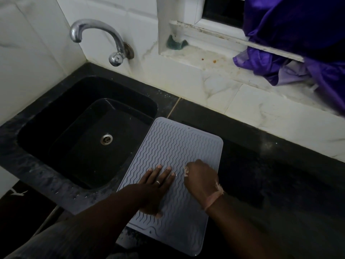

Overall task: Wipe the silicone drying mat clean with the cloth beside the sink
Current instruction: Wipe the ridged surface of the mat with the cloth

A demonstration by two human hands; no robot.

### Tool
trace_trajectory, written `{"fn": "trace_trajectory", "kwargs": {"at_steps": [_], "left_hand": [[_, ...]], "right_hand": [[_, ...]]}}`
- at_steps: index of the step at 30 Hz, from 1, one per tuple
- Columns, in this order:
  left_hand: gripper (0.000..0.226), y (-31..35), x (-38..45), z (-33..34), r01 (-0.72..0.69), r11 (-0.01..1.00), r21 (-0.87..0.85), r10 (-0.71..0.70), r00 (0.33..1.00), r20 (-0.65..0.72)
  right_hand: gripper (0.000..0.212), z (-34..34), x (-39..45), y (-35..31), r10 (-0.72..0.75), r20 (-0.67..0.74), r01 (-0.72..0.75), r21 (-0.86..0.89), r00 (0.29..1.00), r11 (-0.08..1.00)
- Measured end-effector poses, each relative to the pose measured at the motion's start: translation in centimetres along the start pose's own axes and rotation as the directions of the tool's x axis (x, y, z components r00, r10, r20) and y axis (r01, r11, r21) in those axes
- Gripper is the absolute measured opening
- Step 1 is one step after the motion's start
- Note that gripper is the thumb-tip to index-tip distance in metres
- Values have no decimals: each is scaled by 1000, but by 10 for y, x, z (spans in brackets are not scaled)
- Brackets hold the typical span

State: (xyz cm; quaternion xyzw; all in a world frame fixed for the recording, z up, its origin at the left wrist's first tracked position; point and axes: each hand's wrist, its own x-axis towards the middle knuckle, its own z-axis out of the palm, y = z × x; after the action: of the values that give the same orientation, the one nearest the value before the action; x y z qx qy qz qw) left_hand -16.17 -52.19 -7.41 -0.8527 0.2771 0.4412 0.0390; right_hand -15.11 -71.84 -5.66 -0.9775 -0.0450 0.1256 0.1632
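Observation:
A pale grey silicone drying mat (173,146) with wavy ridges lies on the dark counter, just right of the black sink. My left hand (157,186) rests flat on the mat's middle, fingers spread, a ring on one finger. My right hand (200,179) is closed over a small pale pink cloth (217,192) and presses it on the mat's right side. Only bits of the cloth show, at the fingertips and by the wrist.
The black sink (56,113) with a steel drain lies to the left, a chrome tap (97,37) above it. Dark counter (270,174) stretches right of the mat. A green sponge (176,43) sits on the window sill; purple fabric (298,43) hangs at top right.

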Motion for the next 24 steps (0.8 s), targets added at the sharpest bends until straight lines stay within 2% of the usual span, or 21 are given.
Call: {"fn": "trace_trajectory", "kwargs": {"at_steps": [2,5,8,11,15,19,24], "left_hand": [[135,0,-1,-1,-1,1000,4,1,1000,-8],[134,0,-3,-2,-7,1000,-1,7,1000,-7],[133,0,-5,-4,-11,1000,14,11,1000,-12],[134,-1,-4,-4,-13,1000,24,14,1000,-12],[134,-2,-2,-5,-4,999,34,4,1000,5],[134,1,0,-5,13,999,31,-14,1000,26],[134,0,1,-4,17,998,52,-19,1000,22]], "right_hand": [[21,-8,15,9,44,5,-44,77,999,996],[29,-23,50,27,100,-100,-90,98,990,991],[23,-26,74,40,70,-157,-68,16,985,998],[22,-19,75,40,-14,-129,2,-94,992,996],[13,-14,56,27,-58,-101,42,-156,993,987],[9,-3,28,12,-60,-46,50,-190,997,981],[15,18,-18,-4,-75,-4,73,-169,997,983]]}}
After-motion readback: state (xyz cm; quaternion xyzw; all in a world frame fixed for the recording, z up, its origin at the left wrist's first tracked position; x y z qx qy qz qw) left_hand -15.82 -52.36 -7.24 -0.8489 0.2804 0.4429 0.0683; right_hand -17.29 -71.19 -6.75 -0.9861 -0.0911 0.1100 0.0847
